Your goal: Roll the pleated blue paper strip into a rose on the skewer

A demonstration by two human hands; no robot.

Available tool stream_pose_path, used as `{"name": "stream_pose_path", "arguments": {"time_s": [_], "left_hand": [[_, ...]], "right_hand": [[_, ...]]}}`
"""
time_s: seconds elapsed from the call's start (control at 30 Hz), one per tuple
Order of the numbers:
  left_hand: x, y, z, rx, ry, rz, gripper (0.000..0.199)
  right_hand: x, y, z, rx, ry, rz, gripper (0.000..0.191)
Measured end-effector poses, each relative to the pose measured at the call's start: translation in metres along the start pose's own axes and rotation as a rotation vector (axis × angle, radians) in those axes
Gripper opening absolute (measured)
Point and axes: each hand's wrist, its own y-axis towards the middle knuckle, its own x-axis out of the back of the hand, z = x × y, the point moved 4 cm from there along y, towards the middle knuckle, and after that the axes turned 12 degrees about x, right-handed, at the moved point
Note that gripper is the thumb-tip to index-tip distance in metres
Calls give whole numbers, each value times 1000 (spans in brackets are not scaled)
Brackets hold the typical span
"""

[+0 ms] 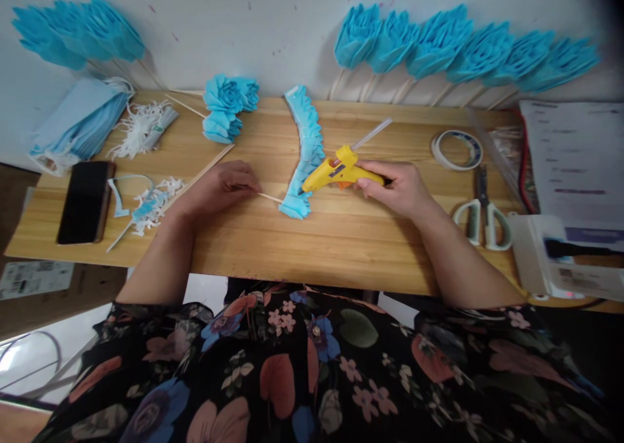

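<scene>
My left hand (pixel 236 182) pinches a thin wooden stick (pixel 270 197), whose far end meets the lower end of a pleated blue strip (pixel 307 138). That lower end is bunched around the stick tip. In my right hand (pixel 392 186) is a yellow glue gun (pixel 336 170), fingers wrapped round its handle. Its nozzle points left and rests at or just over the strip's lower part; whether it touches cannot be told. A clear glue stick (pixel 373 133) juts from its back. The strip curves up toward the wall.
Blue flowers on sticks (pixel 439 43) lean along the wall. Three small blue flowers (pixel 224 102) lie back left. Folded masks (pixel 80 121), a phone (pixel 85 202) and white scraps (pixel 151 206) are left; tape (pixel 457 149), scissors (pixel 482 215) and a white box (pixel 536 248) are right.
</scene>
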Motion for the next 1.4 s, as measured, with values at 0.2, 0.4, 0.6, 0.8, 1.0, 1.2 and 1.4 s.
{"name": "stream_pose_path", "arguments": {"time_s": [0.2, 0.4, 0.6, 0.8, 1.0, 1.2, 1.4], "left_hand": [[0, -1, 0, 31, 19, 17, 33], [0, -1, -1, 3, 27, 17, 27], [-1, -1, -1, -5, 23, 6, 27], [-2, -1, 7, 58, -1, 3, 31], [-1, 4, 12, 127, -24, 17, 34], [2, 8, 8, 144, -24, 55, 31], [1, 10, 12, 193, -51, 48, 31]], "right_hand": [[-1, 0, 0, 67, -47, 20, 33], [-4, 0, -3, 80, -92, 9, 38], [-7, 2, -5, 111, -69, -6, 42], [-7, 7, 0, 79, -21, 20, 42], [-6, 8, -1, 51, -12, -13, 36], [-6, 9, -15, -114, 258, -111, 45], [-3, 10, -13, -170, 358, -179, 42]]}}
